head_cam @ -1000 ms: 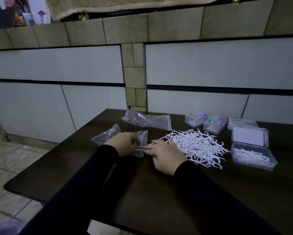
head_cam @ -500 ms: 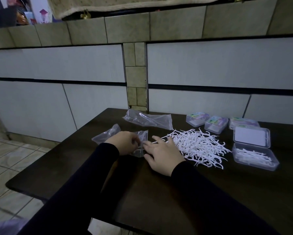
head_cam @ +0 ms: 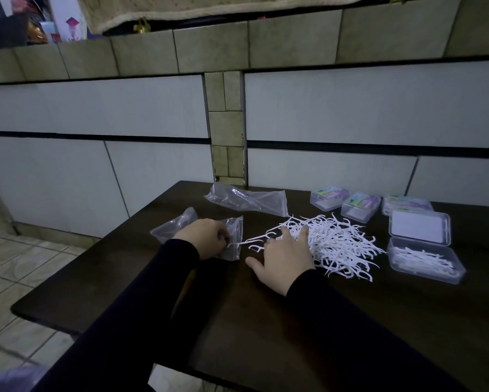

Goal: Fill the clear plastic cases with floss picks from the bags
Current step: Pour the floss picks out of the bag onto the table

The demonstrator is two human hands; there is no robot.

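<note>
One floss pick [head_cam: 242, 242] lies with its long axis running 9 to 3 o'clock, its stem end pinched in the curled left hand [head_cam: 206, 239] over a clear bag [head_cam: 232, 239]. The right hand [head_cam: 284, 260], fingers spread, rests at 9 o'clock of the pile of floss picks [head_cam: 339, 244]; the open case [head_cam: 424, 258] sits at the pile's 3 o'clock.
</note>
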